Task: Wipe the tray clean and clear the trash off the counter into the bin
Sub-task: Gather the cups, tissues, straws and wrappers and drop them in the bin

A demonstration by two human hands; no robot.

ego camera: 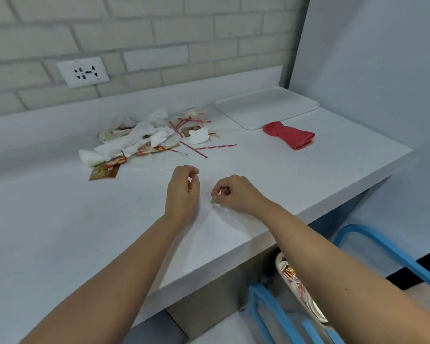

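Hovering over the counter, left hand and right hand loosely curled, nothing seen held; trash far left, tray far right.

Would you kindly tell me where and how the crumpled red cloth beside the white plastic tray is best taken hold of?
Pinch the crumpled red cloth across its bunched middle, from above, likely with the nearer right hand: it lies low on the white counter as a loose roll.

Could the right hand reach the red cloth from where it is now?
Probably yes: the cloth lies in the open beyond the right hand, with only bare counter between them.
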